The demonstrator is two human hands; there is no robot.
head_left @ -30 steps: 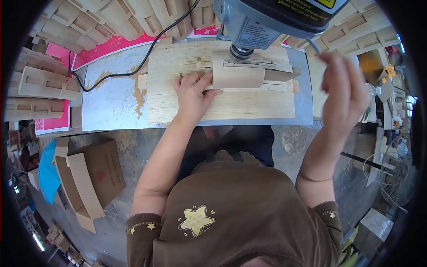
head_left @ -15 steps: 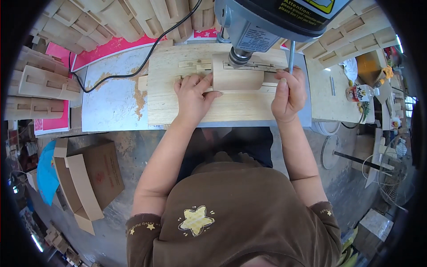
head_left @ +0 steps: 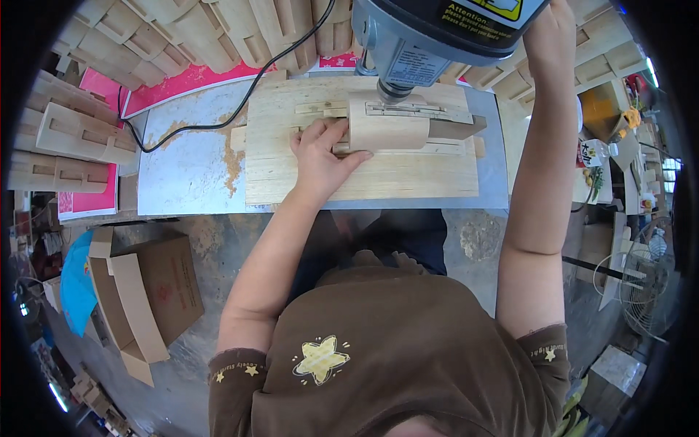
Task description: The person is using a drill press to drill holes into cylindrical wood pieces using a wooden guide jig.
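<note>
My left hand [head_left: 319,159] presses on the left end of a pale curved wooden block [head_left: 387,131], fingers on its edge and thumb along its lower side. The block lies on a wooden jig board [head_left: 364,183], directly under the chuck of a grey drill press head [head_left: 429,40]. A darker wooden stop [head_left: 455,129] sticks out from the block's right end. My right hand [head_left: 552,36] is raised beside the right side of the drill head at the top edge. Its fingers are cut off by the frame, so its grip is hidden.
The board rests on a grey metal table [head_left: 182,171] dusted with sawdust, and a black cable [head_left: 218,124] runs across it. Stacks of slotted wooden parts [head_left: 73,138] and pink sheets [head_left: 186,79] lie left and behind. An open cardboard box [head_left: 145,291] sits on the floor at left, a fan [head_left: 641,269] at right.
My right hand has left the board's right side and risen to the right of the drill head. My left hand stays on the block. The view has shifted slightly.
</note>
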